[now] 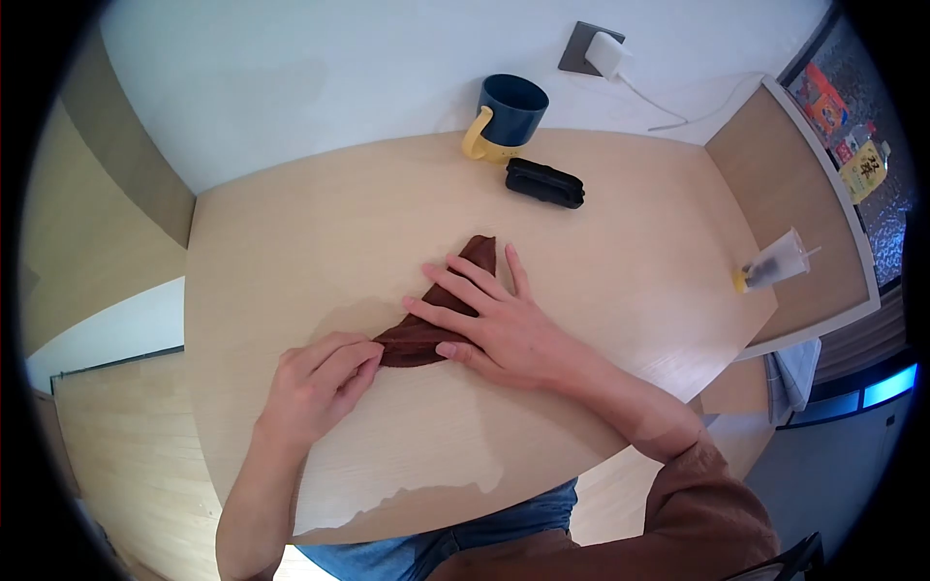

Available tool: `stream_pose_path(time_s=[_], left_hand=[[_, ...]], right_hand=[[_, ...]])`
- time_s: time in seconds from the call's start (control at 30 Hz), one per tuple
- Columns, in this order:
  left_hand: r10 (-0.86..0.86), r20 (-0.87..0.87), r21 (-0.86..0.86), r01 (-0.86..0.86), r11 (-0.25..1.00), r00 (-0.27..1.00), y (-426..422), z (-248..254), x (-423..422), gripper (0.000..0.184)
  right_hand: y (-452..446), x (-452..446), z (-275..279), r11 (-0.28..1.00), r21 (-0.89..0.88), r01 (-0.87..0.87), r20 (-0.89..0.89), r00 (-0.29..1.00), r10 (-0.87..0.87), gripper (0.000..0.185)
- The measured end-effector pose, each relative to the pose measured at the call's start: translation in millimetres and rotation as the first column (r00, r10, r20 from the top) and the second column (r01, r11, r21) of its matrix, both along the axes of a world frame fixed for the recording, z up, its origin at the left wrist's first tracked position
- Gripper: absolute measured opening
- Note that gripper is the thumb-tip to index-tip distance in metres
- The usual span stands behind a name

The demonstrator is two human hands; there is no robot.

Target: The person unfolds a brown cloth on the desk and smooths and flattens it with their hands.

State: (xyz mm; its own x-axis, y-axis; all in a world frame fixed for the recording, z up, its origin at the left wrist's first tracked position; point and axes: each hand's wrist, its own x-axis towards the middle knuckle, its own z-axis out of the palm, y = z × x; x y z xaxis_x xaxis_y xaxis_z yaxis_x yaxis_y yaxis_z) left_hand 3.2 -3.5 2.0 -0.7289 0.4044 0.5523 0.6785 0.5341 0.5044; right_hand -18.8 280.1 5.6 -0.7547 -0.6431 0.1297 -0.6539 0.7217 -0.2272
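A brown cloth (415, 349) lies on the wooden table in a narrow, folded shape, its far tip pointing toward the wall. My left hand (315, 385) pinches the cloth's left corner between thumb and fingers. Spread out flat, my right hand (509, 334) presses on the cloth's middle and right side, with its thumb near the close edge. Part of the cloth is hidden beneath my right fingers.
Near the wall stands a dark blue mug (513, 111) with a yellow handle, beside a black oblong object (544, 184). A clear cup with a straw (775, 261) is at the right by a wooden side panel (790, 184). A white charger (607, 55) is plugged into the wall.
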Motion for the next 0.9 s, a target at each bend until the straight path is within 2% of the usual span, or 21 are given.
stream_pose_path(time_s=[0.17, 0.33, 0.53, 0.63, 0.77, 0.9], left_hand=[[0.056, 0.070, 0.069, -0.061, 0.996, 0.996, 4, -3, 3, 0.019], [0.087, 0.116, 0.023, -0.090, 0.996, 0.989, 4, 0, 7, 0.019], [0.022, 0.223, 0.019, -0.026, 0.999, 0.975, -5, -2, 6, 0.012], [-0.012, 0.233, 0.026, 0.006, 1.000, 0.972, -6, -2, 4, 0.011], [-0.045, 0.199, -0.056, 0.057, 0.997, 0.979, -9, 2, 2, 0.011], [-0.017, 0.184, -0.064, 0.029, 0.997, 0.983, -7, 1, 5, 0.013]], right_hand=[[0, 0, -3, 1.000, 0.008, 0.006, -0.022, 1.000, -0.005, 0.057], [7, -5, 4, 0.997, 0.067, -0.042, -0.023, 0.999, 0.044, 0.060], [20, -14, 10, 0.989, 0.092, -0.116, 0.035, 0.993, 0.113, 0.063], [12, -4, 18, 0.995, 0.084, -0.048, 0.026, 0.999, 0.046, 0.066], [-9, 3, 7, 0.988, -0.005, -0.157, 0.028, 0.987, 0.157, 0.065], [2, -9, -2, 1.000, 0.005, -0.014, 0.003, 1.000, 0.014, 0.062]])
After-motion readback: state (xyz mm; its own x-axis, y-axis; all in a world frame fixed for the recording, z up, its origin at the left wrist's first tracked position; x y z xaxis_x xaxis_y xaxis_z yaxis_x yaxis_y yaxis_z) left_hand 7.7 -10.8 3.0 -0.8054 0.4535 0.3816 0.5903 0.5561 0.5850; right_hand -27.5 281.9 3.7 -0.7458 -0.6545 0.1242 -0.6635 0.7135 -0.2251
